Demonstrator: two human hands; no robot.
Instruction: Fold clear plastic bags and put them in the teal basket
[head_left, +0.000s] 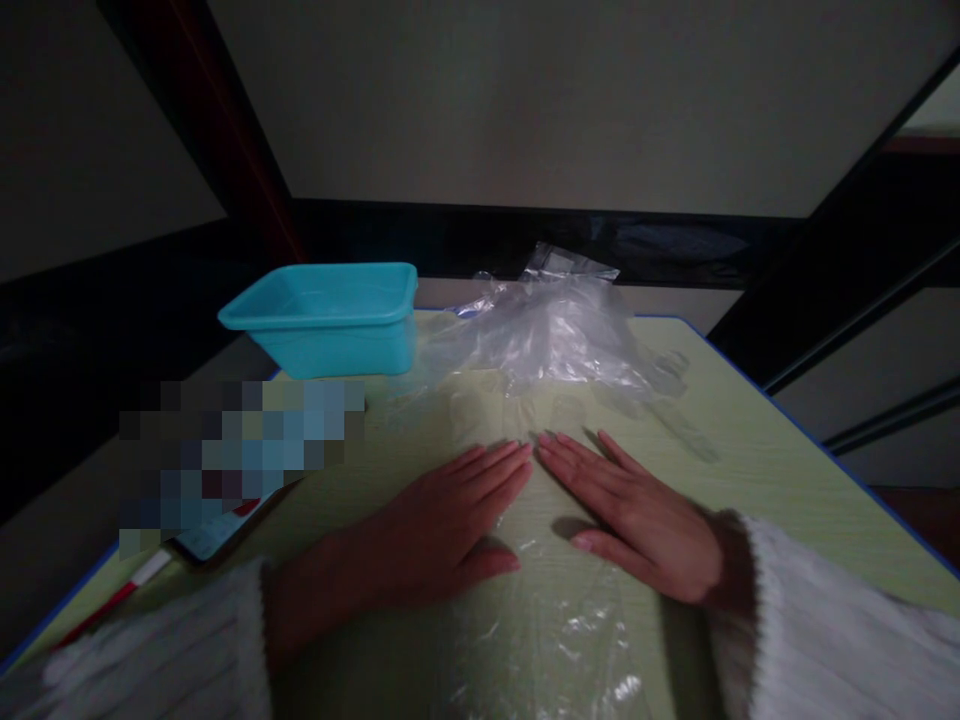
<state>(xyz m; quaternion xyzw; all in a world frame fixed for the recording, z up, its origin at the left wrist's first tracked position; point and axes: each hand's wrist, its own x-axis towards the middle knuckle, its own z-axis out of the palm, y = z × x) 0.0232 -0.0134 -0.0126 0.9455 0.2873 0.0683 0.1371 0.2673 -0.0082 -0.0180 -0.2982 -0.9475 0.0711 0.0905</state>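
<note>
My left hand (457,520) lies with its fingers stretched out over the left side of a thin clear plastic bag (547,640) on the table. Opposite it, my right hand (637,510) is also spread, palm down, its fingertips close to those of the left. Both hands seem to press on the flat plastic, though its edges are hard to make out. The bag runs from beyond the fingertips down toward me, with a few wrinkles at the near end. Past my fingers rests a crumpled heap of clear plastic bags (562,335).
A turquoise plastic basin (337,345) stands at the table's back left. In front of it lies a flat device like a phone (217,530), mostly blurred out, beside a red and white pen (124,590). The pale table (787,480) has a blue edge and meets a wall behind.
</note>
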